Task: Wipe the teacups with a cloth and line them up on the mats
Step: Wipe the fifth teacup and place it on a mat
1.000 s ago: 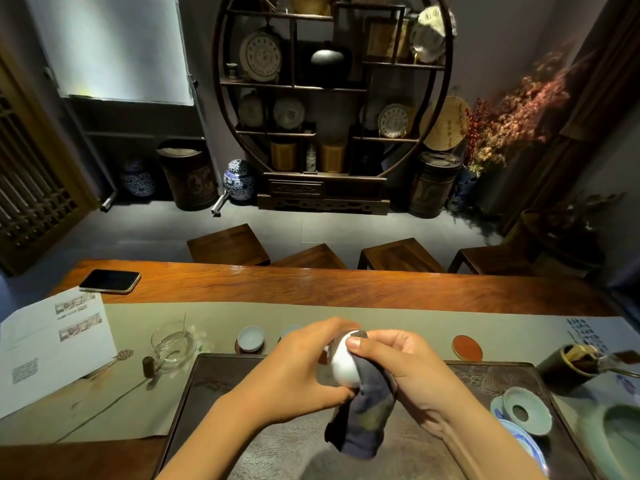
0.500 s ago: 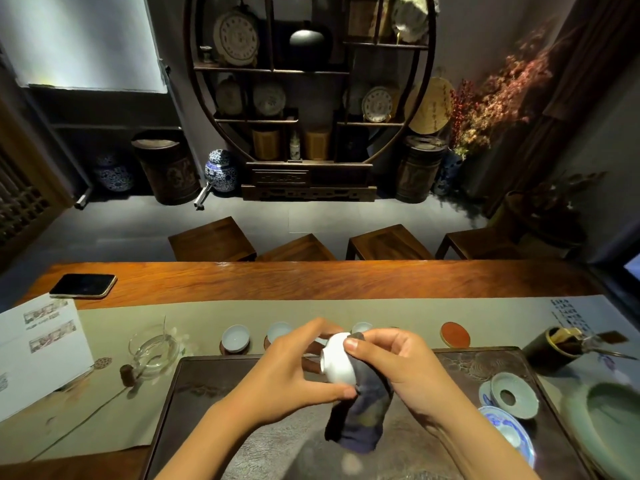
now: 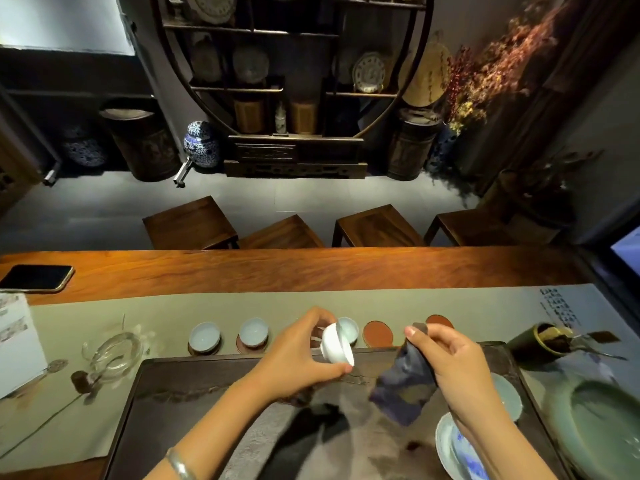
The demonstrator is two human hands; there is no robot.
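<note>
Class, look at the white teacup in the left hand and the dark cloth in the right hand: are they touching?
Apart. The head view shows the white teacup and the dark cloth with the dark tea tray visible between them.

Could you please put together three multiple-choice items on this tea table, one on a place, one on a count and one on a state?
1. Where is the phone?
A. on the bare wood at the far left of the table
B. on the dark tray
C. on a stool

2. How many red mats in the row plainly have no cup on them?
A. none
B. two
C. five

3. What is the state of the white cup in the left hand?
A. standing on a mat
B. held tipped on its side, apart from the cloth
C. wrapped in the cloth

Answers:
1 A, it lies on the wood beyond the runner.
2 B, one bare mat and another sit at the right end of the row.
3 B, the right hand holds the cloth away from it.
</note>
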